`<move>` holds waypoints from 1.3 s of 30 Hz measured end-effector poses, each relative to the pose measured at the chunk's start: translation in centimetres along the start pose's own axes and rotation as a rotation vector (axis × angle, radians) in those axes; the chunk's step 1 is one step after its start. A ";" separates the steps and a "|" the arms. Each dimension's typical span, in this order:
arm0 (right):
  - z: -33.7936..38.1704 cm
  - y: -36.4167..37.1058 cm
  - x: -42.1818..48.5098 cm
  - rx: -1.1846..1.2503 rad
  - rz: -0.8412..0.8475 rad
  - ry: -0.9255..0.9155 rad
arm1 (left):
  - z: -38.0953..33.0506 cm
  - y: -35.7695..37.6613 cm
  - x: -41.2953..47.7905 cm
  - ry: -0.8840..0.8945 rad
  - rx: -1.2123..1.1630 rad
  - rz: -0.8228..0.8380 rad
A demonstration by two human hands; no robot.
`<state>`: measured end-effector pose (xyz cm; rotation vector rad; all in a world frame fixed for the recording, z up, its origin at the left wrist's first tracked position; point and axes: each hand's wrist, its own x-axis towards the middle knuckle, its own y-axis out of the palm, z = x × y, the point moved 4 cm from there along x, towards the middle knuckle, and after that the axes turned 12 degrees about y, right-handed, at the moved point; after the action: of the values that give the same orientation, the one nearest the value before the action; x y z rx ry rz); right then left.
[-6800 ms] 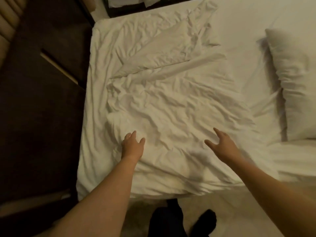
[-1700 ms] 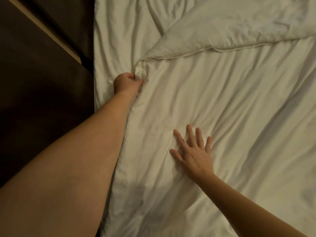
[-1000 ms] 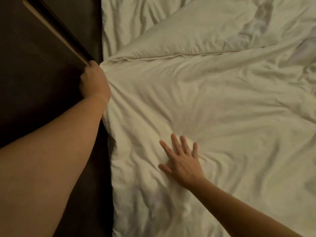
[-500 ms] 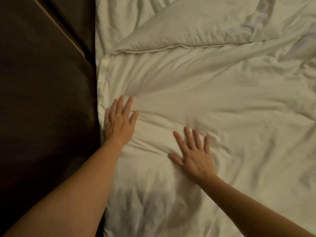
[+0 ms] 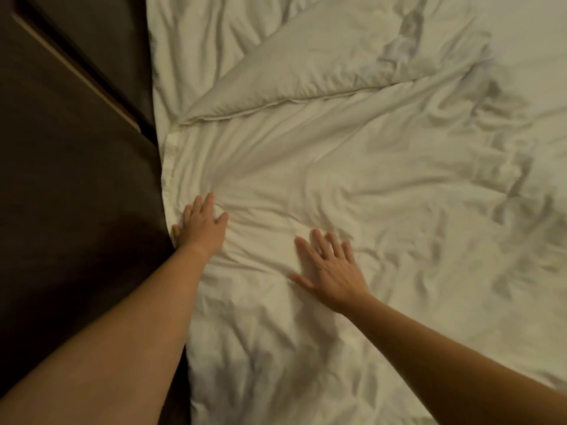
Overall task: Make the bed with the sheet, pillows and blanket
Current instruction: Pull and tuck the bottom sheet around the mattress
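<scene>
Two bare hands lie flat on a rumpled white blanket (image 5: 352, 179) that covers most of the bed, seen from above. The left hand (image 5: 201, 227), at about 9 o'clock from the frame's centre, rests palm down with its fingers straight at the blanket's side edge, where the white cloth meets the dark floor (image 5: 76, 225). The right hand (image 5: 331, 271), at 4 o'clock from the left one, presses palm down on the blanket with its fingers spread. Both hands are released and neither grips any cloth.

Creases fan out from the left hand's fingertips toward 1 and 2 o'clock. At 12 o'clock a folded-back flap (image 5: 306, 62) of the blanket lies doubled over the blanket, its seamed edge running from the bed's side up toward 2 o'clock. Past the flap, at 11 o'clock, is more wrinkled white bedding (image 5: 190, 41); whether it is sheet or blanket cannot be told. A pale strip (image 5: 76, 67) crosses the dark floor at 10 o'clock.
</scene>
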<state>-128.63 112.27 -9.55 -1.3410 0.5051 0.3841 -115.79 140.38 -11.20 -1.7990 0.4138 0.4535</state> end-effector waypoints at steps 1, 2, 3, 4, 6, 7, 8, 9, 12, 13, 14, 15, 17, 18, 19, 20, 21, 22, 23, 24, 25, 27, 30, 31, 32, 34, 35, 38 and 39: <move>-0.5 -0.9 -0.9 0.017 -0.007 0.018 | -0.7 -0.6 -0.9 0.004 -0.023 -0.010; -1.2 -1.9 -2.0 0.043 -0.015 0.043 | -1.5 -1.3 -2.0 0.015 -0.049 -0.028; -1.8 -3.0 -3.1 0.070 -0.032 0.065 | -2.4 -1.9 -3.4 0.030 -0.079 -0.043; -2.5 -4.1 -4.2 0.093 -0.053 0.081 | -3.2 -2.4 -5.0 0.044 -0.107 -0.054; -3.7 -6.6 -6.8 0.123 -0.090 0.102 | -5.0 -3.5 -8.6 0.076 -0.129 -0.070; -4.4 -7.7 -8.1 0.135 -0.097 0.113 | -5.9 -4.1 -10.4 0.095 -0.126 -0.077; -5.2 -8.9 -9.4 0.150 -0.101 0.129 | -6.7 -4.6 -12.1 0.112 -0.124 -0.076; -6.1 -10.0 -10.7 0.169 -0.111 0.145 | -7.7 -5.1 -13.8 0.131 -0.119 -0.075; -8.3 -13.1 -14.8 0.218 -0.147 0.194 | -10.3 -6.3 -18.5 0.166 -0.100 -0.060; -8.9 -13.9 -16.2 0.220 -0.162 0.206 | -11.1 -6.7 -20.1 0.186 -0.084 -0.058; -9.5 -14.7 -17.6 0.215 -0.173 0.222 | -12.0 -7.1 -21.8 0.209 -0.064 -0.047; -10.0 -15.5 -19.1 0.212 -0.185 0.239 | -12.8 -7.3 -23.6 0.225 -0.054 -0.035; -11.1 -16.9 -22.2 0.217 -0.197 0.268 | -13.9 -7.7 -26.7 0.231 -0.078 -0.022; -11.6 -17.4 -23.7 0.217 -0.192 0.285 | -14.2 -7.8 -28.2 0.229 -0.085 -0.013; -12.1 -18.0 -25.3 0.215 -0.192 0.306 | -14.8 -8.0 -29.6 0.236 -0.075 -0.014; -12.7 -18.4 -26.9 0.214 -0.197 0.328 | -15.2 -8.2 -30.7 0.251 -0.057 -0.011; -13.3 -18.7 -28.4 0.214 -0.202 0.351 | -16.0 -8.3 -31.8 0.275 -0.037 0.002; -14.0 -18.9 -29.8 0.212 -0.205 0.374 | -16.8 -8.6 -32.9 0.294 -0.025 0.014; -14.7 -19.0 -31.0 0.204 -0.209 0.395 | -17.7 -8.8 -33.7 0.318 -0.008 0.021; -15.5 -19.2 -32.1 0.195 -0.209 0.414 | -18.6 -9.0 -34.4 0.341 0.006 0.023; -16.3 -19.4 -33.1 0.188 -0.207 0.430 | -19.5 -9.3 -35.1 0.364 0.005 0.023; -17.8 -20.1 -34.8 0.189 -0.223 0.460 | -21.3 -10.0 -35.9 0.393 0.002 0.006; -19.8 -21.4 -36.9 0.199 -0.266 0.478 | -23.6 -10.7 -37.2 0.418 0.012 -0.018; -20.5 -21.7 -37.5 0.202 -0.287 0.480 | -24.4 -10.8 -37.7 0.430 0.023 -0.020; -21.2 -21.9 -38.1 0.207 -0.303 0.481 | -25.2 -10.8 -38.2 0.443 0.038 -0.024; -22.7 -22.0 -39.3 0.217 -0.320 0.484 | -26.9 -10.6 -39.3 0.460 0.056 -0.040; -23.5 -22.1 -39.9 0.220 -0.329 0.487 | -27.7 -10.5 -39.9 0.466 0.060 -0.047; -25.7 -22.1 -41.9 0.249 -0.361 0.498 | -30.3 -9.7 -41.7 0.490 0.069 -0.067; -26.5 -22.0 -42.6 0.259 -0.371 0.502 | -31.2 -9.4 -42.2 0.495 0.079 -0.073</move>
<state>-155.64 83.03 28.09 -1.2411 0.6770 -0.3258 -144.54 114.73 25.66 -1.8335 0.6932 -0.0672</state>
